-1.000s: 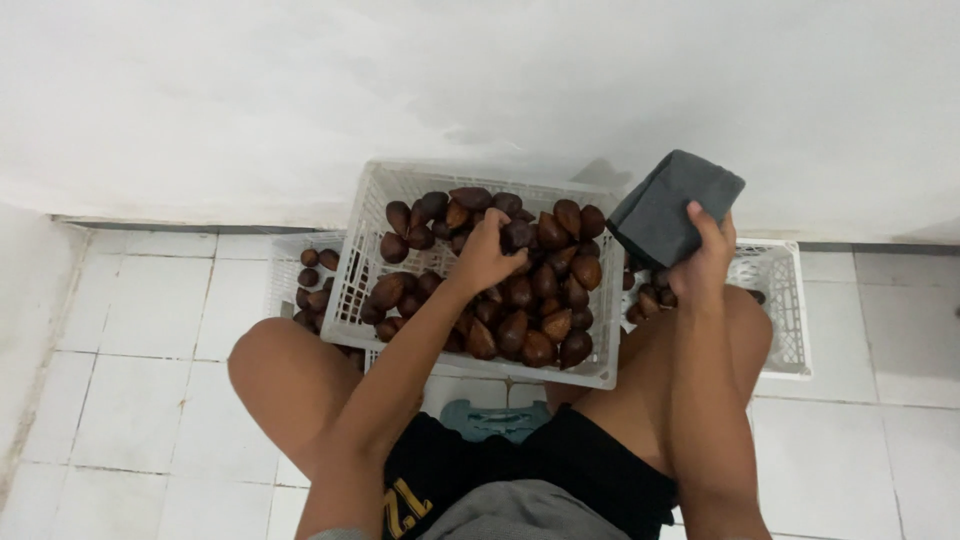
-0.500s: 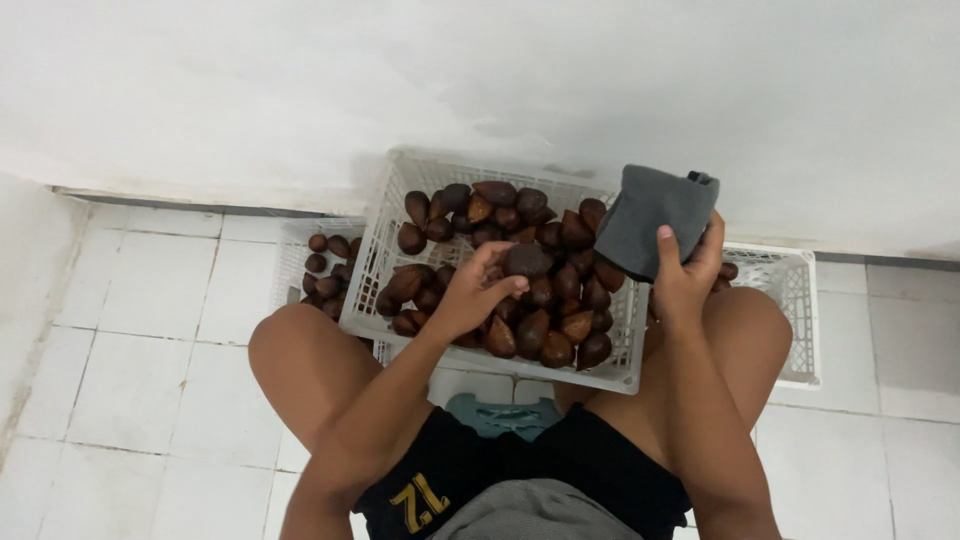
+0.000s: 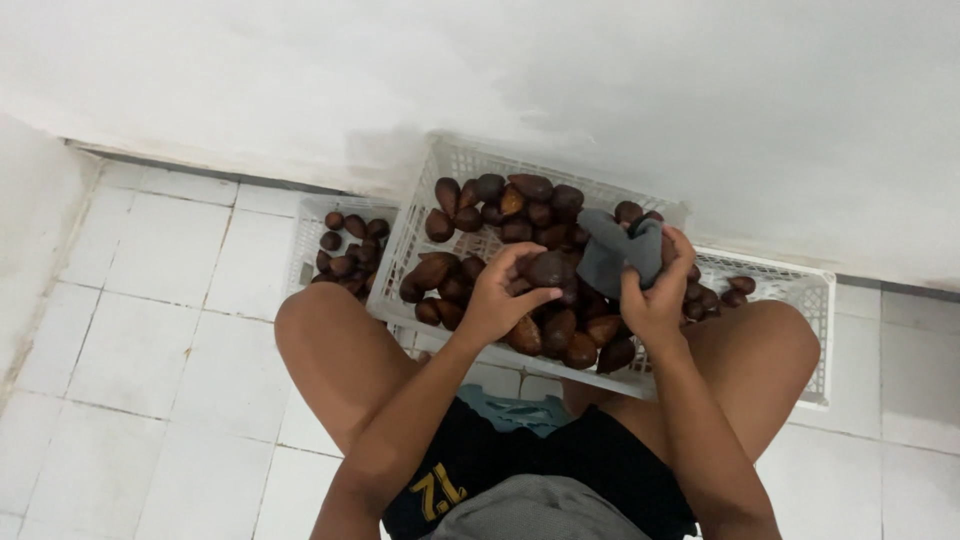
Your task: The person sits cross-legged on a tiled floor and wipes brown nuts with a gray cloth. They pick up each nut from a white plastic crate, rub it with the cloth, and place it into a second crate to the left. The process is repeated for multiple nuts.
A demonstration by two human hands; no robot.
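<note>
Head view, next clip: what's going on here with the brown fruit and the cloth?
A person sits on the white tiled floor with a white plastic lattice crate of brown scaly fruits between their knees. The left hand holds one dark brown scaly fruit just above the pile, and the right hand holds a crumpled dark grey cloth right beside it. Two more white crates flank the middle one: the left crate holds a few fruits, the right crate only some at its near end.
</note>
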